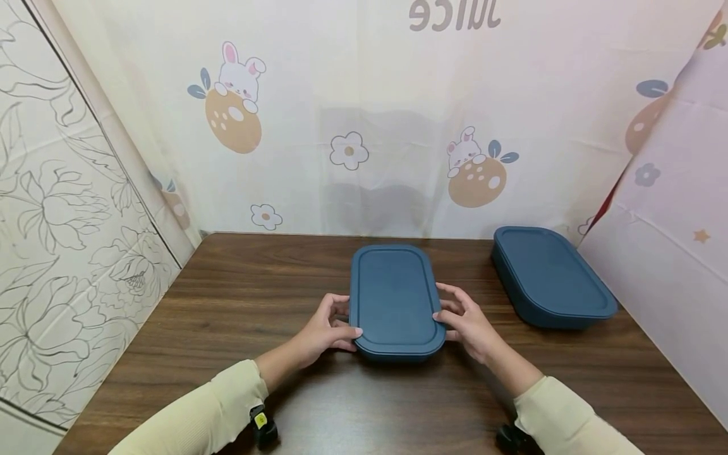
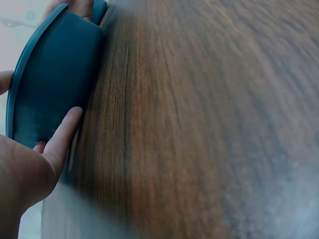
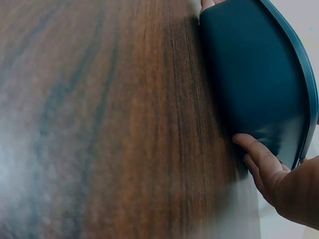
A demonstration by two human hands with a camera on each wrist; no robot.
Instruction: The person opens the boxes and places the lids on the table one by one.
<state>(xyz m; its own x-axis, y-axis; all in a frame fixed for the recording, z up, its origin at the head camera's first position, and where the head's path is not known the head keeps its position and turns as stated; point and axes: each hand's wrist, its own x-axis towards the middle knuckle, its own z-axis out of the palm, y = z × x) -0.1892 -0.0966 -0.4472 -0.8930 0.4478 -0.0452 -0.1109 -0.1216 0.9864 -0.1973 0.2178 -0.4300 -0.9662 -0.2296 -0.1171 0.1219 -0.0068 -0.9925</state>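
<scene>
A blue lidded food container [image 1: 396,297] sits on the table between both hands. My left hand [image 1: 325,330] grips its left side near the front, thumb on the lid's rim and fingers against the wall. On the opposite side my right hand [image 1: 471,325] holds it the same way, its thumb on the lid's edge. The left wrist view shows a finger [image 2: 65,130] low along the container's wall [image 2: 57,69], close to the tabletop. Likewise, in the right wrist view, fingers [image 3: 261,155] touch the lower part of the wall [image 3: 249,74]. The container's inside is hidden by its lid.
A second, larger blue lidded container [image 1: 554,275] stands at the table's back right. The dark wood table [image 1: 256,278] ends at a patterned curtain [image 1: 296,189] behind. Dark wrist devices [image 1: 264,430] are worn at the sleeves.
</scene>
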